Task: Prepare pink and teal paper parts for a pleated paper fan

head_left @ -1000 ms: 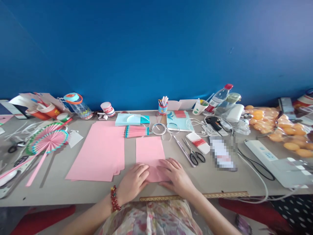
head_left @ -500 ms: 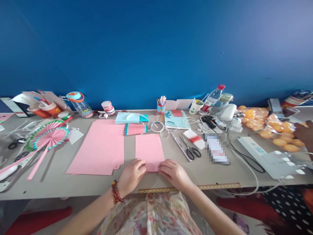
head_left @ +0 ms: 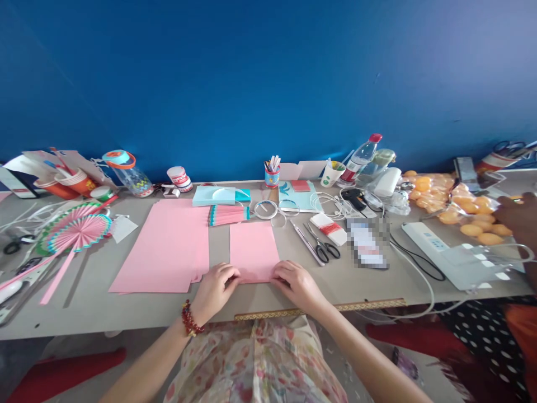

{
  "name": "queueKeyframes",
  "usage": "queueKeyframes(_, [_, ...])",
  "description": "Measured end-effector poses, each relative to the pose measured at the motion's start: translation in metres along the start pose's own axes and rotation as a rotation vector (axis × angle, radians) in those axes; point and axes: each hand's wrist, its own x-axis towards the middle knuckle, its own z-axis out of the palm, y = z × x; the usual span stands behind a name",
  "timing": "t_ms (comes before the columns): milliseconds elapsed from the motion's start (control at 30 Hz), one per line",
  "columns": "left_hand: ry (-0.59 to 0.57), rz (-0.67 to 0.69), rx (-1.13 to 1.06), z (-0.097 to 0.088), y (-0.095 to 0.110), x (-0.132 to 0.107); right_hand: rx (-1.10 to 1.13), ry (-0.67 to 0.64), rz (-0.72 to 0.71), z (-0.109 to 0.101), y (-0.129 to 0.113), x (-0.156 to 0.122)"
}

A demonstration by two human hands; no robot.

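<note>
Paper (head_left: 254,249), pink, lies on the surface (head_left: 126,309) beside larger pink sheets (head_left: 161,252), its near corners pinched in the grip of the left hand (head_left: 215,286) and the right hand (head_left: 298,285); scissors (head_left: 320,243) lie farther right.

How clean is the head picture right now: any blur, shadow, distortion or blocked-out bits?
Head view: a mosaic patch blots out whatever lies right of the scissors; the red-capped bottle leans outward, possibly wide-angle distortion; beside the handle of the pink folded fan runs what looks like its shadow; the left hand and right hand look fairly sharp.
</note>
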Motion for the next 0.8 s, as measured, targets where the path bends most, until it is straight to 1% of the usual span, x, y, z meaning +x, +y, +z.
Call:
queueKeyframes(133, [-0.092,-0.040,0.005,-0.006,0.003,0.003,-0.022,-0.023,0.030,-0.001,0.003,0.003])
queueKeyframes(267, [-0.134,-0.014,-0.001,-0.011,0.003,0.002,-0.029,-0.035,0.026,-0.003,0.002,0.002])
queueKeyframes(367, [-0.125,0.042,0.028,-0.011,0.005,-0.005,-0.044,-0.043,-0.010,-0.005,0.000,-0.003])
queueKeyframes(467, [-0.116,0.118,0.021,-0.009,0.014,-0.012,-0.071,-0.050,-0.053,-0.007,0.002,-0.008])
queueKeyframes(600, [-0.203,0.256,-0.092,-0.011,0.026,-0.011,-0.100,-0.031,-0.081,-0.016,0.017,-0.010])
queueKeyframes(667, [-0.194,0.301,-0.006,-0.016,0.023,-0.004,-0.133,-0.014,-0.084,-0.022,0.026,-0.009])
queueKeyframes(733, [-0.179,0.318,0.164,-0.021,0.014,0.005,-0.197,0.013,-0.053,-0.026,0.030,-0.007])
queueKeyframes(800, [-0.220,0.338,0.292,-0.023,0.005,0.012,-0.266,0.055,0.011,-0.025,0.027,-0.006])
